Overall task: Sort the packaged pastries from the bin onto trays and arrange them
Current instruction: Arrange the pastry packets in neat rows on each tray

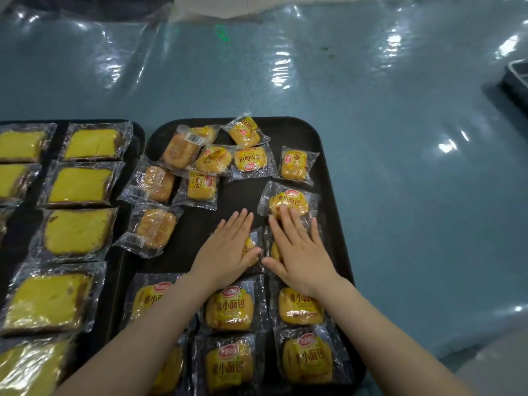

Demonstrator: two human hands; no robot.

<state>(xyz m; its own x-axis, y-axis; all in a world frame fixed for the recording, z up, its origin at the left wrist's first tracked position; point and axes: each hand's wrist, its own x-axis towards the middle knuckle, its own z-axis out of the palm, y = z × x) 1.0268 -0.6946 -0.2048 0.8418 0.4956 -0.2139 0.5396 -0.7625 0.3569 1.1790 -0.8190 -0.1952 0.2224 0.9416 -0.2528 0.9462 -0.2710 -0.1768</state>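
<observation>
A black tray (328, 195) in front of me holds several small wrapped yellow buns. My left hand (228, 247) lies flat, fingers apart, on one bun packet (251, 242) in the tray's middle. My right hand (297, 250) lies flat on a neighbouring packet (275, 250), its fingertips touching another bun packet (288, 202) farther back. Neat rows of buns (230, 311) fill the near part of the tray under my forearms. A loose cluster of buns (211, 160) lies at the far left of the tray. Neither hand grips anything.
A second black tray (137, 130) on the left carries several larger wrapped yellow cake slices (77, 231). Both trays rest on a blue table covered with shiny clear plastic (400, 124). A dark bin edge (517, 78) shows at the far right.
</observation>
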